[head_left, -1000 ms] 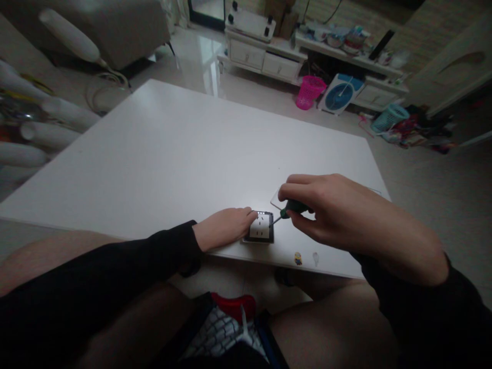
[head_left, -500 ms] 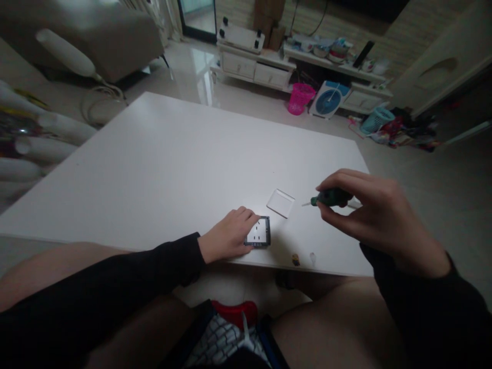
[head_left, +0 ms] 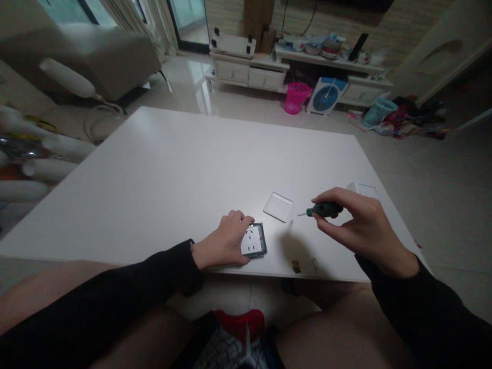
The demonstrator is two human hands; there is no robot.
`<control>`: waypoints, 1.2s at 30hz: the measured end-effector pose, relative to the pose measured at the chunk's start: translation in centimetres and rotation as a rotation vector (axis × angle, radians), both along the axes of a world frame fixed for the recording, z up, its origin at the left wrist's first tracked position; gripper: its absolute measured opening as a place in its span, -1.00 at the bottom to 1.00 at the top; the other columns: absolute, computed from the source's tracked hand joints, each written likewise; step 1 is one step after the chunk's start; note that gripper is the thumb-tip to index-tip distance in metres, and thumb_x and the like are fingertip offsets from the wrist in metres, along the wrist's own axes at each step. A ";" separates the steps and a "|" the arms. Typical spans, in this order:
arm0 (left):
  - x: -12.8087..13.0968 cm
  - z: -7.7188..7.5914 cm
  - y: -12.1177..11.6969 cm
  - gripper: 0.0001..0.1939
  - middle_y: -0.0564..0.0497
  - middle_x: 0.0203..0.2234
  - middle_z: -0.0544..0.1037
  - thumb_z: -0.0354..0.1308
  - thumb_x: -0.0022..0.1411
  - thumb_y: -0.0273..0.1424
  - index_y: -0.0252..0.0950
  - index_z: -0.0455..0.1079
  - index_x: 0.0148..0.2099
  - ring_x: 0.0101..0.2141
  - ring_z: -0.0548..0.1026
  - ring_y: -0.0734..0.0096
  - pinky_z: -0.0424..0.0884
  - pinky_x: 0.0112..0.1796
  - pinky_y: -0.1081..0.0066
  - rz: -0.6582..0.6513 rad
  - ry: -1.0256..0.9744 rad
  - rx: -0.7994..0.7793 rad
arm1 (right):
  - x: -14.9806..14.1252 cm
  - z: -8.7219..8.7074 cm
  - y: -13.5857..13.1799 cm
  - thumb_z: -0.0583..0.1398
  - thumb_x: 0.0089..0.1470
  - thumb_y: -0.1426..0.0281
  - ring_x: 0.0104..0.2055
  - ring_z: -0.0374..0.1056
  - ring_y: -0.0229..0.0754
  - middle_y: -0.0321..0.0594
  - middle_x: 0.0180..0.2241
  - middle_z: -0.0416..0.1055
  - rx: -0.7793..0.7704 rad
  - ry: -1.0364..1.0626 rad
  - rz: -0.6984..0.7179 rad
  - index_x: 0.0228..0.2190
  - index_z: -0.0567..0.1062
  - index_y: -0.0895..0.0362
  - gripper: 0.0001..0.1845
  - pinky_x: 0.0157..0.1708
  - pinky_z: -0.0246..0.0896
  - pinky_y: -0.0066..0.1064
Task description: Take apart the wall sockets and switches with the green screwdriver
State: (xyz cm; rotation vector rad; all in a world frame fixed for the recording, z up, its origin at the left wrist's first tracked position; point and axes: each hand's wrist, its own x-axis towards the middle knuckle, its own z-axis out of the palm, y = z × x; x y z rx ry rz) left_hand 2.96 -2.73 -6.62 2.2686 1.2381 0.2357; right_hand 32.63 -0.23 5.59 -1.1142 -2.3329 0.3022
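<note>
Near the front edge of the white table lies a wall socket [head_left: 252,241] with a white face, dark slots and a grey frame. My left hand [head_left: 226,240] grips its left side between thumb and fingers. In my right hand [head_left: 357,220] is a small screwdriver [head_left: 323,209] with a dark green handle, held above the table with its tip pointing left. A white-edged cover frame [head_left: 279,207] lies flat just beyond the socket. Small brass-coloured pieces [head_left: 295,266] and a small clear bag [head_left: 315,265] rest to the right of the socket.
The white table [head_left: 184,164] spreads out before me. A pale box-like piece [head_left: 365,190] sits behind my right hand at the table's right edge. Past the table are a pink basket [head_left: 296,97], a blue fan [head_left: 326,96] and a low cabinet [head_left: 246,72].
The whole view has shifted a little, bringing the pale piece by the right edge into sight. My right hand still holds the screwdriver in the air; my left stays on the socket.
</note>
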 end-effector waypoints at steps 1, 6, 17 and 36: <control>0.0 0.0 0.0 -0.22 -0.20 -0.02 0.34 0.45 -0.14 -0.29 -0.30 0.28 0.14 -0.04 0.31 -0.06 0.34 -0.06 0.09 0.006 0.003 -0.014 | -0.1 0.0 -0.1 0.29 0.12 0.50 -0.42 0.41 -0.23 -0.26 -0.39 0.51 0.002 0.006 0.003 -0.20 0.53 0.10 -0.83 -0.41 0.32 -0.39; -0.3 0.4 0.3 -0.16 -0.23 -0.01 0.33 0.48 -0.19 -0.31 -0.36 0.29 0.16 -0.02 0.31 -0.09 0.34 -0.05 0.09 0.014 0.013 -0.066 | -0.4 0.0 -0.3 0.29 0.11 0.51 -0.40 0.43 -0.22 -0.24 -0.37 0.53 0.023 0.029 0.011 -0.22 0.53 0.10 -0.83 -0.40 0.33 -0.38; -1.9 0.0 1.5 -0.15 -0.23 0.00 0.32 0.48 -0.16 -0.25 -0.36 0.29 0.17 0.00 0.31 -0.11 0.33 -0.03 0.03 0.027 0.021 -0.038 | -0.7 -0.8 -0.3 0.27 0.12 0.51 -0.40 0.42 -0.22 -0.24 -0.37 0.53 0.004 0.042 0.033 -0.22 0.53 0.10 -0.84 -0.40 0.33 -0.37; -2.6 -0.5 1.9 -0.12 -0.16 -0.01 0.30 0.50 -0.16 -0.26 -0.33 0.27 0.20 0.02 0.33 -0.03 0.42 0.06 -0.01 0.034 -0.178 -0.102 | -1.5 -1.1 -1.3 0.32 0.11 0.51 -0.36 0.50 -0.20 -0.20 -0.31 0.60 0.086 0.159 0.004 -0.14 0.54 0.10 -0.76 -0.34 0.41 -0.35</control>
